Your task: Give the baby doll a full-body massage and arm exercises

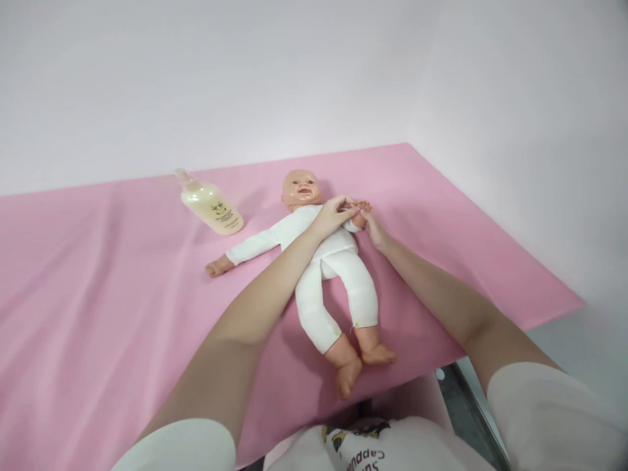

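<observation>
Head view: left hand (338,214) and right hand (375,231) together at one small hand (361,221) of the doll (338,247), which lies face-up on the pink, softly creased surface (122,281).
The left hand's thumb and fingers close around that small hand; the right hand touches its outer side, though whether it grips I cannot tell. Work on this limb looks underway, with nothing clearly finished; the other arm (255,244) lies stretched out, untouched. The doll pairs a matte white, cloth-like body with a glossy, rounded, plastic-looking head. A smooth, pale-yellow bottle (209,203) with a narrow top is well apart.
</observation>
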A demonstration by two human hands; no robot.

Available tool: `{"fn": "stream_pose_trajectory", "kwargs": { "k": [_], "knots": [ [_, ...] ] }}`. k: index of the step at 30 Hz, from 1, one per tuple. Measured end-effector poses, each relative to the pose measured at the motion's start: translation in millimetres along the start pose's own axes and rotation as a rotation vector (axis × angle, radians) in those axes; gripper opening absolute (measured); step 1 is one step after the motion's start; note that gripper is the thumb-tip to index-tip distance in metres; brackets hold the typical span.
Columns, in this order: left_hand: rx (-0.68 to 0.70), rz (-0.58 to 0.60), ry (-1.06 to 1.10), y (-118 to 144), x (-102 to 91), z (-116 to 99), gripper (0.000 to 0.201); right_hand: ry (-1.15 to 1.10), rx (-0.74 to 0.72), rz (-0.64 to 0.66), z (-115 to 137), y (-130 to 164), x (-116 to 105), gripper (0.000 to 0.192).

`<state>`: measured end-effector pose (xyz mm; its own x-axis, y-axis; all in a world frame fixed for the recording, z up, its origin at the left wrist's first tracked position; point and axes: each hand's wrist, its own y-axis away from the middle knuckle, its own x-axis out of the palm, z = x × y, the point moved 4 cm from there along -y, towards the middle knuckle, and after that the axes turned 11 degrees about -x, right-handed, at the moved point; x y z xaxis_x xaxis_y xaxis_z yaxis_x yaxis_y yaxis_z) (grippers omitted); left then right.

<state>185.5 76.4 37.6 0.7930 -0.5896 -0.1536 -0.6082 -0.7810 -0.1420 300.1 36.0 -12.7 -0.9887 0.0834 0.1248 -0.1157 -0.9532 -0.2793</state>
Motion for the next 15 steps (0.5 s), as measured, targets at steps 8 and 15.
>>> {"fn": "stream_pose_trajectory", "kwargs": {
  "k": [8,15],
  "knots": [
    [0.004,-0.012,-0.002,3.1,-0.1,-5.8,0.048,0.047,0.053,-0.029,-12.1,-2.0,-4.1,0.063],
    [0.016,-0.051,0.007,2.1,-1.3,-4.2,0.042,0.028,0.011,0.006,-19.8,-4.0,-6.5,0.061]
  ]
}}
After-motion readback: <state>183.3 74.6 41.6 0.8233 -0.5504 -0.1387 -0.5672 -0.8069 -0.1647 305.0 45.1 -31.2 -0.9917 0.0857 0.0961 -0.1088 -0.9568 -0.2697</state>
